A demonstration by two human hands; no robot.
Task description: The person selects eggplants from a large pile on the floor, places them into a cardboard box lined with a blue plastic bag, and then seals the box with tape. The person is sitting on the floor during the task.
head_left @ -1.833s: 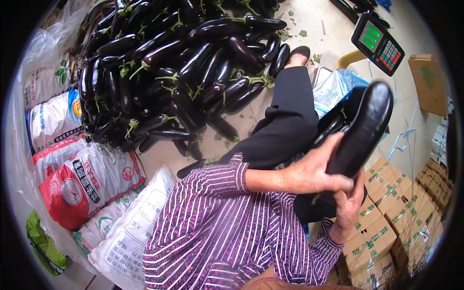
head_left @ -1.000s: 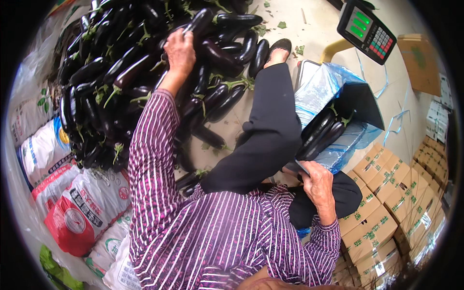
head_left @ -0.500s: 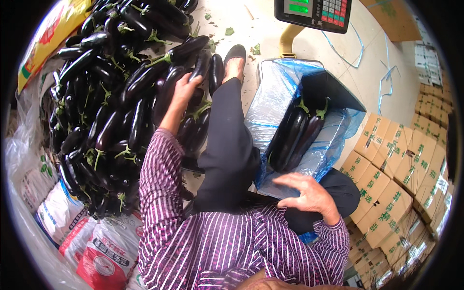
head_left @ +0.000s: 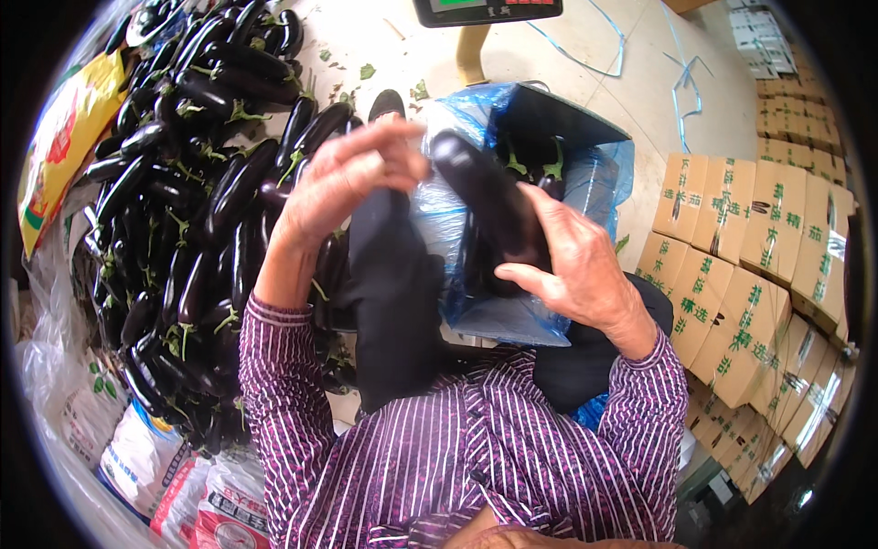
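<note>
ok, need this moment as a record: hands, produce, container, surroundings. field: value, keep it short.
right hand: gripping one dark eggplant above the box
left hand: open, motion-blurred, near the eggplant's far end; contact not clear
box: blue plastic liner, more eggplants inside, count partly hidden
pile: many eggplants, on the left
cartons: stacked, on the right
scale display: top edge, cut off by the frame
bags: lower left

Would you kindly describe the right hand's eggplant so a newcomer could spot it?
Right of the big eggplant pile is a blue-lined box. Over it, the right hand holds one glossy black eggplant. Unlike the green-stemmed eggplants inside the box, it shows a bare rounded tip.
</note>
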